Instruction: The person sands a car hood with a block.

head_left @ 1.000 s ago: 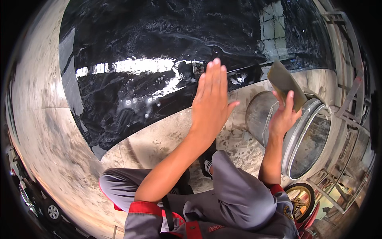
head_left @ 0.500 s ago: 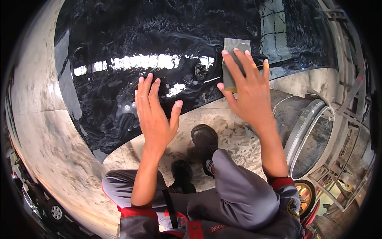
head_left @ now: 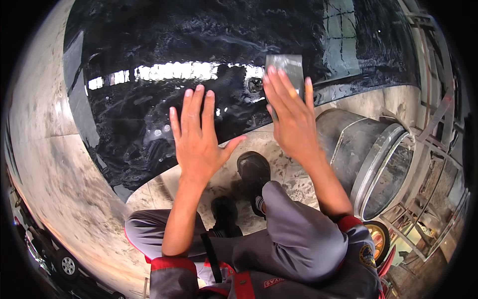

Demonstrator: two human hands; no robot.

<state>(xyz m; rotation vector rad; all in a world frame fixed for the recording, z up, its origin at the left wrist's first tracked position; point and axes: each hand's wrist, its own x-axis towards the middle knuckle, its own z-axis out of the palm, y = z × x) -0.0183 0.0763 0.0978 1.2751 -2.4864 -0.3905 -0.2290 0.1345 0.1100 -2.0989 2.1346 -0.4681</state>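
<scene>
A wet, glossy black panel (head_left: 124, 114) with water and foam on it fills the far side of the head view. My right hand (head_left: 294, 119) lies on a grey rectangular sheet that looks like sandpaper (head_left: 293, 64), pressing it to the panel near its front edge. The fingers cover the sheet's lower part, and the thumb is mostly hidden. To the left, my left hand (head_left: 195, 144) rests palm down, fingers spread, its fingertips on the wet surface. It holds nothing.
A grey metal drum (head_left: 343, 132) lies on its side at the right, beside a metal frame (head_left: 428, 199). Below the panel are the stained floor (head_left: 55, 149) and my shoes (head_left: 254, 169). A yellow-rimmed wheel (head_left: 379, 244) stands at lower right; a parked car (head_left: 64, 264) is at lower left.
My right hand has slid the sandpaper left and slightly toward me across the panel. My left hand's fingers have spread wider and shifted slightly to the right.
</scene>
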